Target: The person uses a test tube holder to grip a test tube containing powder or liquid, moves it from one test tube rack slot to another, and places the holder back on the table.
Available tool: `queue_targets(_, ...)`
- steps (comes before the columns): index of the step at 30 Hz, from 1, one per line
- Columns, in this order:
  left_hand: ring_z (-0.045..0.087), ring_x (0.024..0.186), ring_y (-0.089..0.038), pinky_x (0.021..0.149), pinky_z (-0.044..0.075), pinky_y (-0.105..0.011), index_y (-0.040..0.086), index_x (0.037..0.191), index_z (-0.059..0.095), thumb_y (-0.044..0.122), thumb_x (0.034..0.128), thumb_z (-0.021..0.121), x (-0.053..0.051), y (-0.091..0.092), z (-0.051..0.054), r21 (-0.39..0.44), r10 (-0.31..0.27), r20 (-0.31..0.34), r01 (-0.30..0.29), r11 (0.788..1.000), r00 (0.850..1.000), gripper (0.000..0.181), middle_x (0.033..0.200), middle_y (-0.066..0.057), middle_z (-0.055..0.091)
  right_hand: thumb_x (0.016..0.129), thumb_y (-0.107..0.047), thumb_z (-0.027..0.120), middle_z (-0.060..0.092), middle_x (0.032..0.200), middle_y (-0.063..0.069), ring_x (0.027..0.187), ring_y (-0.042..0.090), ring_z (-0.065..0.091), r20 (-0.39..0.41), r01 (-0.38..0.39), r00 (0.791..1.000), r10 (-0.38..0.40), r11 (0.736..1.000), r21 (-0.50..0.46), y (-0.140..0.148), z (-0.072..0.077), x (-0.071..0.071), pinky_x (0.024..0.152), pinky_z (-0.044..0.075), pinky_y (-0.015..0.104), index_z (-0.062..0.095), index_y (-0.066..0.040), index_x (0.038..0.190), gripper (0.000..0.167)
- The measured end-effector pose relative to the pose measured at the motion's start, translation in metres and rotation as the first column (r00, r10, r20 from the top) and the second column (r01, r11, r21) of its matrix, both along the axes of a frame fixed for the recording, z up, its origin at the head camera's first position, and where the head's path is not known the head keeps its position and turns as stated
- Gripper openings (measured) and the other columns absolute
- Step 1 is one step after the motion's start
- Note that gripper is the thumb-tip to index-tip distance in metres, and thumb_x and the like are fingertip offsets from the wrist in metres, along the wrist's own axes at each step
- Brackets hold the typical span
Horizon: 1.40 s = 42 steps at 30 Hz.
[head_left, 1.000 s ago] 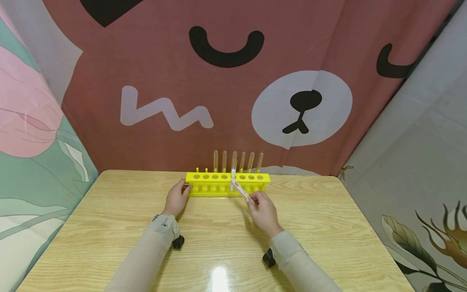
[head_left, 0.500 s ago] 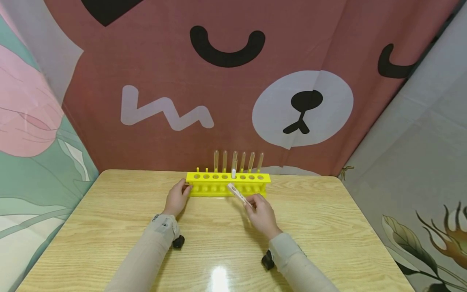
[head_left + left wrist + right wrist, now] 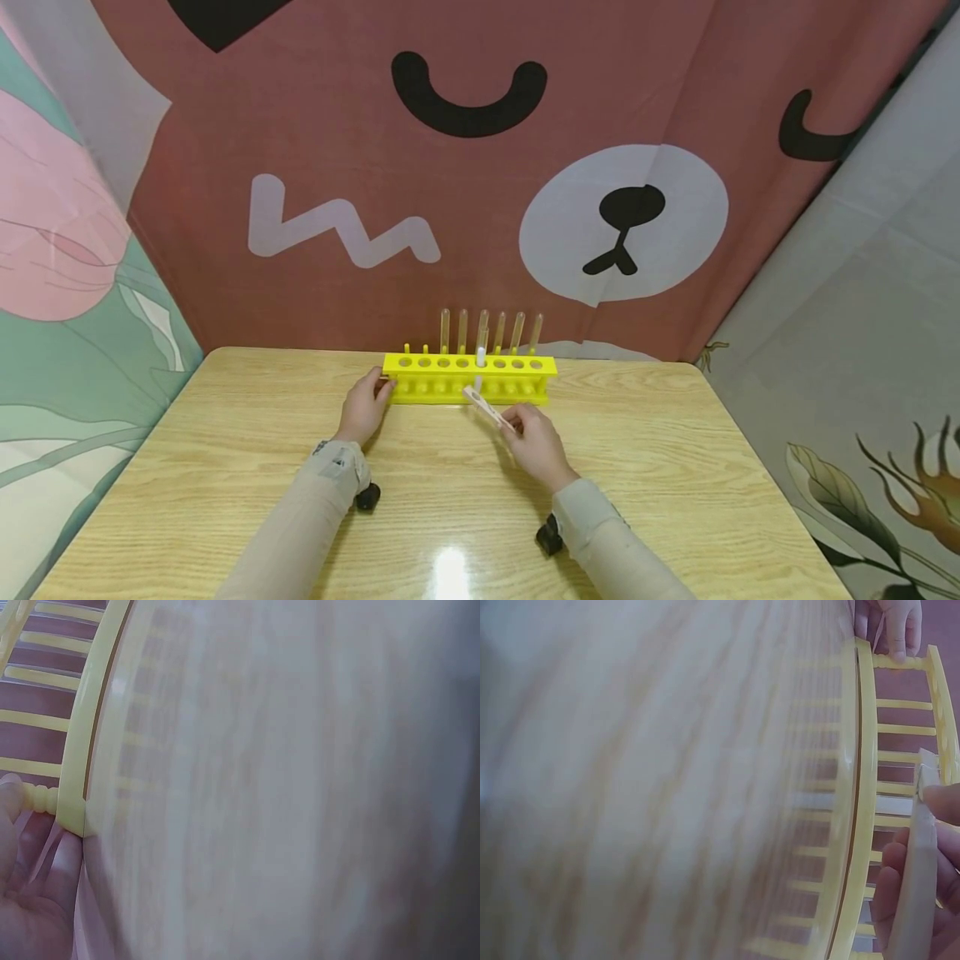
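Note:
A yellow test tube rack (image 3: 468, 365) stands at the far side of the table. One test tube (image 3: 481, 357) with white contents stands upright in a hole right of the rack's middle; several clear tubes (image 3: 462, 329) hang upside down on the back pegs. My left hand (image 3: 363, 406) holds the rack's left end post (image 3: 41, 799) between thumb and fingers. In my right hand (image 3: 536, 442) is a pale wooden test tube holder (image 3: 487, 408), pinched near its rear end. The holder's tip is in front of the rack, low and apart from the white-filled tube.
Two leftmost back pegs (image 3: 416, 349) bear no tubes. The wooden table (image 3: 450, 483) ends at a bear-print curtain (image 3: 337, 308) right behind the rack. Patterned cloths hang at both sides. A black wrist camera (image 3: 550, 535) sits under the right wrist.
My right hand has drawn the test tube holder away from the white-filled tube, down and slightly left. The tube has stayed in the rack. My left hand has kept its hold.

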State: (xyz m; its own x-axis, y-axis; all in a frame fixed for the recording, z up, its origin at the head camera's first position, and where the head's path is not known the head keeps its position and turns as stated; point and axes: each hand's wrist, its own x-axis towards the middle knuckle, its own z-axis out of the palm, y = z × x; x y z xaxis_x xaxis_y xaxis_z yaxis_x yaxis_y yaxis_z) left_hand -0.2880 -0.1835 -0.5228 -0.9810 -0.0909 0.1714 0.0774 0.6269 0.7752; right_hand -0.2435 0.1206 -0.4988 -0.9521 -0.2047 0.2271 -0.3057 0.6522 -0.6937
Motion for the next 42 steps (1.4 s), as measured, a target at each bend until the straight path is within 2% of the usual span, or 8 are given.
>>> queue_targets(13,0.065,0.106,-0.036,0.093,0.051,-0.053,0.003,0.12,0.06,0.02,0.1065,0.055,0.0005,-0.0018,-0.0005,-0.003,-0.001,-0.002,0.001,1.0,1.0,0.022,0.113,-0.019,0.069,0.095,-0.011,0.071,0.063,0.088,0.0,0.073,0.014,0.053,0.044,-0.014,0.999,0.011,0.998,0.06,0.0017,-0.0048,-0.0026,0.064,0.047,0.032,0.069,-0.008,0.099,0.006)
queue_targets(21,0.065,0.107,-0.036,0.093,0.051,-0.053,0.002,0.12,0.06,0.02,0.1064,0.056,0.0014,-0.0016,0.0,-0.001,0.001,0.003,-0.001,1.0,1.0,0.023,0.114,-0.019,0.069,0.095,-0.013,0.07,0.063,0.087,-0.001,0.074,0.013,0.055,0.063,-0.059,0.997,0.053,0.994,0.094,0.0028,-0.0068,-0.0024,0.065,0.049,0.032,0.069,-0.007,0.097,0.006)
queue_targets(29,0.064,0.106,-0.036,0.093,0.051,-0.053,0.003,0.118,0.06,0.02,0.1065,0.055,0.002,0.0002,0.0011,0.006,0.002,-0.002,-0.002,1.0,1.0,0.021,0.114,-0.02,0.069,0.094,-0.01,0.072,0.063,0.085,0.0,0.075,0.014,0.054,0.11,-0.071,0.992,0.058,0.991,0.117,0.0036,-0.0068,-0.0019,0.066,0.049,0.032,0.069,-0.007,0.096,0.005)
queue_targets(42,0.065,0.106,-0.037,0.092,0.051,-0.054,0.003,0.115,0.06,0.021,0.1064,0.055,0.0005,-0.0004,-0.0017,0.0,0.0,-0.018,0.0,1.0,1.0,0.02,0.113,-0.02,0.069,0.092,-0.009,0.074,0.062,0.082,-0.001,0.071,0.013,0.053,0.121,-0.082,0.99,0.066,0.988,0.129,0.0044,-0.0076,-0.0029,0.064,0.048,0.032,0.068,-0.008,0.092,0.006)
